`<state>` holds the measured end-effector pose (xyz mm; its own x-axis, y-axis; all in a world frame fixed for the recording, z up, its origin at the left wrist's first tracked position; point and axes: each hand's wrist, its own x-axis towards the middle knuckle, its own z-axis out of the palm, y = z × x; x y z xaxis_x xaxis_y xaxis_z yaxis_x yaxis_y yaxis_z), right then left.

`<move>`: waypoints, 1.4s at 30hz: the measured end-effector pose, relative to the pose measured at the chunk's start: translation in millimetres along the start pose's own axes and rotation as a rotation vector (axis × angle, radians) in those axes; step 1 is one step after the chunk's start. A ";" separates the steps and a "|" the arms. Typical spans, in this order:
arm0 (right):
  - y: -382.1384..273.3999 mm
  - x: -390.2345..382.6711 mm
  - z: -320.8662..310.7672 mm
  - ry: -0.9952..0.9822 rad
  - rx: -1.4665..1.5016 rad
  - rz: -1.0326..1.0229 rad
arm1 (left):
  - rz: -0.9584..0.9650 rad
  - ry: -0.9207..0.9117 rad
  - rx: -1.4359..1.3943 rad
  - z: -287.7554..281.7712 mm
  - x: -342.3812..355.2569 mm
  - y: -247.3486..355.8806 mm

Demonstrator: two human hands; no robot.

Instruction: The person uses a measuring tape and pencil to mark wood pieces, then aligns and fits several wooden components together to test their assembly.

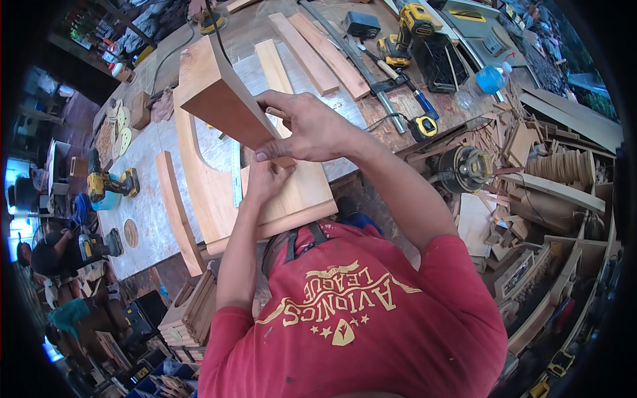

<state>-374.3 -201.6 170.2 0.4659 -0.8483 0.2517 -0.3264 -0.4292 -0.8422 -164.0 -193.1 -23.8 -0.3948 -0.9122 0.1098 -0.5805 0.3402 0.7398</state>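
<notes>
A thick wooden board stands tilted over a wooden panel at the table's near edge. My right hand grips the board's right side, its thumb near the lower end. A thin stick-like piece shows by its fingers; I cannot make out its kind. My left hand is closed at the board's lower end, fingertips partly hidden behind it. The panel has a curved cutout, with a pale ruler lying across its edge, just left of my left hand.
Left on the table are a wood strip and drills. Beyond lie planks, a bar clamp, a tape measure and another drill. Scrap wood piles up on the right. Another person's hand appears at the top.
</notes>
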 end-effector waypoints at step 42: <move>34.5 -24.8 23.4 0.016 -0.091 0.134 | 1.007 0.586 1.132 -231.2 4.2 262.7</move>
<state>-378.0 -188.2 123.8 0.4002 -0.9044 0.1482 -0.4583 -0.3375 -0.8222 -153.5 -160.3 324.5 -0.7612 -0.0956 0.6414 -0.5723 0.5643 -0.5951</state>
